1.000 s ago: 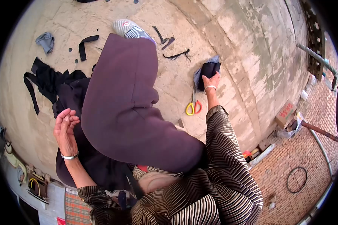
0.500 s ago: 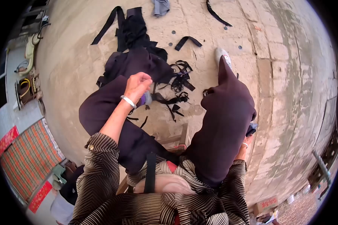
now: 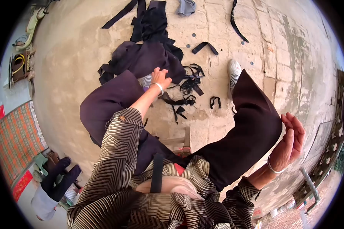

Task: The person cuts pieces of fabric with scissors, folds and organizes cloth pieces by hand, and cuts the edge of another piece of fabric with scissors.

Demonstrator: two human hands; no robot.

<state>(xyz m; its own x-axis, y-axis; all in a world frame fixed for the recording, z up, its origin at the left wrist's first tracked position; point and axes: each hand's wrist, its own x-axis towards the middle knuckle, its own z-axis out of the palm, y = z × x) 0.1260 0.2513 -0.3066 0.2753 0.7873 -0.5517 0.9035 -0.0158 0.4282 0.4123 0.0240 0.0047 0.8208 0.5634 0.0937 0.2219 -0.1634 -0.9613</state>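
My left hand (image 3: 161,77) is stretched over my left foot, beside the near edge of a dark fabric heap (image 3: 145,59). Its fingers are a little bent and apart, with nothing seen in them. Black cloth scraps (image 3: 191,84) lie tangled on the ground just to its right. Out beyond my right knee, my right hand (image 3: 292,141) is raised with the palm turned inward. Its fingers are loosely curved, the thumb stands away from them, and I see nothing held. Each wrist wears a pale bangle.
Black strips (image 3: 205,48) and a grey cloth (image 3: 186,7) lie farther out on the ground. Part of a wooden frame (image 3: 186,139) shows between my legs. At the left are a plaid cloth (image 3: 19,139) and another person (image 3: 51,191).
My right hand has come up from beside my right thigh and swung outward. My left hand has moved forward and its fingers have opened. My right knee has spread outward; the view has shifted.
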